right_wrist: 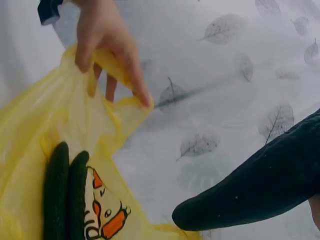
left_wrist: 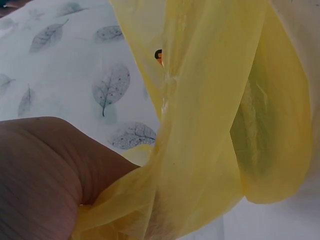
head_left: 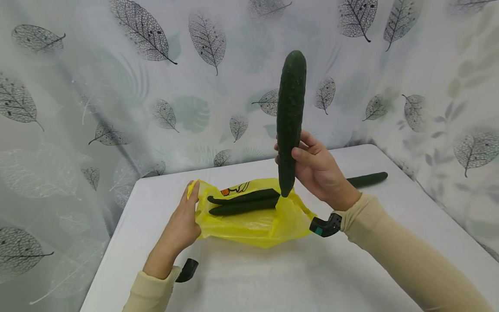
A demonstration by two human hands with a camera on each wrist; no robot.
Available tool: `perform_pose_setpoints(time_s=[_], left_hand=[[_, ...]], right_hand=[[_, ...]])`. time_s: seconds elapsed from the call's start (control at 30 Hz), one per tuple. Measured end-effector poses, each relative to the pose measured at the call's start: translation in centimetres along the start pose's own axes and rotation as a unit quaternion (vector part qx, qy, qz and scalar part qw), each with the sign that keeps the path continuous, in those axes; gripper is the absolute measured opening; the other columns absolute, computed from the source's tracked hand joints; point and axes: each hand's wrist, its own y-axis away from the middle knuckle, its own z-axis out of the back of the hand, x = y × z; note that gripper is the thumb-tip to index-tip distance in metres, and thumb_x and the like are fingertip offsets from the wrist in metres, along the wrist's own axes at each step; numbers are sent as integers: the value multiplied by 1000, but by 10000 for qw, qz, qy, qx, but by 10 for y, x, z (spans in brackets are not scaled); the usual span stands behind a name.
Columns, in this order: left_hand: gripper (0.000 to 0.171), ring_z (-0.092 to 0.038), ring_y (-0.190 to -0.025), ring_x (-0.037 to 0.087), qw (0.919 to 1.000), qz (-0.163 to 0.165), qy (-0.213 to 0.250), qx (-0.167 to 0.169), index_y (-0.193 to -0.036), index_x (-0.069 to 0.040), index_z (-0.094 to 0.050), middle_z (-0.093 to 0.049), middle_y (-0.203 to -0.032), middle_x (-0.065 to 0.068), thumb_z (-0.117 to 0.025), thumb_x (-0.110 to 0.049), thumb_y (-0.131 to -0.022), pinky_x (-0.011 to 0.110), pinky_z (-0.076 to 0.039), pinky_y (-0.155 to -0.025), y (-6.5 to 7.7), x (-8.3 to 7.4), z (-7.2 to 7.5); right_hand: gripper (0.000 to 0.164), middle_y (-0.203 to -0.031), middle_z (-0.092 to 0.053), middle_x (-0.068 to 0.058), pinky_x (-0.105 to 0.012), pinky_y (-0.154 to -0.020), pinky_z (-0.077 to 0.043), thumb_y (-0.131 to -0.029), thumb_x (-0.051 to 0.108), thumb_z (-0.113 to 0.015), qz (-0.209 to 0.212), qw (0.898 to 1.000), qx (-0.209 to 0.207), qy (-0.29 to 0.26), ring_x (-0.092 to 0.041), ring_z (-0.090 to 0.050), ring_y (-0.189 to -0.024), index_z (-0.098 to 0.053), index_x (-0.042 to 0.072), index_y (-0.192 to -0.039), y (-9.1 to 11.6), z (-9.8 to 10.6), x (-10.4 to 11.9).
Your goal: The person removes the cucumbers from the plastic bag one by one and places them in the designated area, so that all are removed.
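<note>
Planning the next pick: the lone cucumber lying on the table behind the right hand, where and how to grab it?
Judging by its pose, grip the loose cucumber across its free right half, coming from above. It lies flat on the white table; its left end is hidden behind the right hand, which holds another cucumber upright.

At the centre of the head view a dark green cucumber (head_left: 290, 121) stands out, with two more dark green cucumbers (head_left: 243, 202) below it on a bright yellow bag (head_left: 253, 225) printed in orange and black. The table (head_left: 273, 277) is white; the backdrop (head_left: 117, 86) is pale with grey skeleton leaves. Sleeves (head_left: 409, 255) are beige.
</note>
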Motion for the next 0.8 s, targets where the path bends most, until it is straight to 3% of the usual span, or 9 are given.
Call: perform_pose_setpoints(time_s=[0.17, 0.4, 0.67, 0.8], left_hand=[[108, -56, -114, 39, 10000, -2, -25, -19, -162, -4, -13, -8, -167, 19, -53, 28, -68, 41, -50, -77, 0, 0, 0], [109, -57, -114, 37, 10000, 41, -43, 32, -162, -5, -12, -8, -167, 18, -53, 29, -67, 38, -49, -71, -1, -1, 0], [109, -55, -108, 36, 9999, 80, -98, 32, -162, -5, -13, -8, -167, 19, -54, 29, -67, 39, -50, -74, -2, -2, -1], [109, -54, -105, 37, 9999, 110, -118, 60, -163, -5, -13, -8, -167, 20, -55, 28, -68, 38, -50, -74, -2, -2, -1]], right_hand=[[34, -121, -64, -9, -38, -99, -47, -96, 5, -67, 47, 9998, -126, 148, -27, -57, -113, -66, 16, -128, 3, 10, 5], [35, -126, -60, -9, -39, -102, -45, -97, 3, -64, 114, 9993, -348, -58, -27, -55, -116, -65, 14, -130, 8, 21, 15], [34, -127, -61, -8, -40, -100, -46, -100, 5, -59, 148, 9978, -543, -360, -26, -55, -116, -61, 12, -134, 15, 34, 24], [34, -127, -61, -8, -40, -98, -47, -100, 4, -59, 120, 9966, -775, -243, -26, -55, -116, -63, 12, -133, 19, 40, 27]])
